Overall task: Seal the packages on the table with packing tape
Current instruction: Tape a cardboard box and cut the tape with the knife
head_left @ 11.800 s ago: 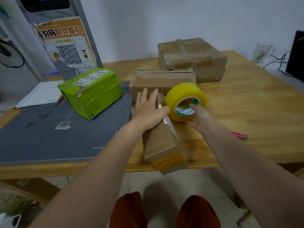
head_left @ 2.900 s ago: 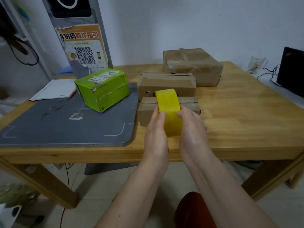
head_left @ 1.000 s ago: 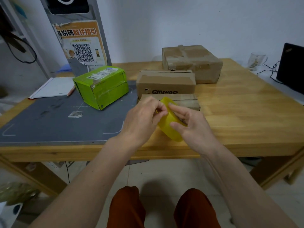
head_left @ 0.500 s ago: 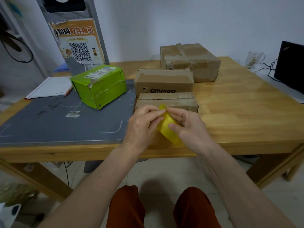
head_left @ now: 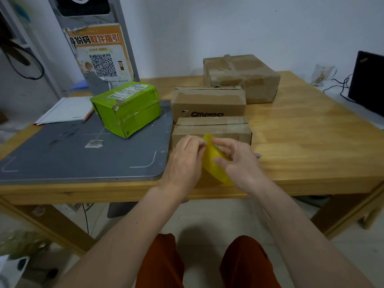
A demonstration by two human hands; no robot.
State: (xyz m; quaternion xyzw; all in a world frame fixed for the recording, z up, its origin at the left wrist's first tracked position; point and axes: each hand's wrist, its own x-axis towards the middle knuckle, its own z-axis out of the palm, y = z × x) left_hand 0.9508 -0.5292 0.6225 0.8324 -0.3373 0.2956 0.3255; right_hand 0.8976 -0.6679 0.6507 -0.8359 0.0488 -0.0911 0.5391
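A yellow tape roll (head_left: 215,161) is held over the near edge of the wooden table (head_left: 311,146), just in front of the nearest box (head_left: 212,129). It is gripped by the right hand (head_left: 236,161), thumb on the outer band and fingers curled over its top rim, while its top edge is pinched by the fingertips of the left hand (head_left: 185,161). Bare tabletop is seen to the right. Four packages are counted: three brown cardboard (two in a close row, a third (head_left: 241,77) behind) and one green box (head_left: 126,109) on the grey mat (head_left: 62,159). A glass mug (head_left: 322,73) stands at the far right.
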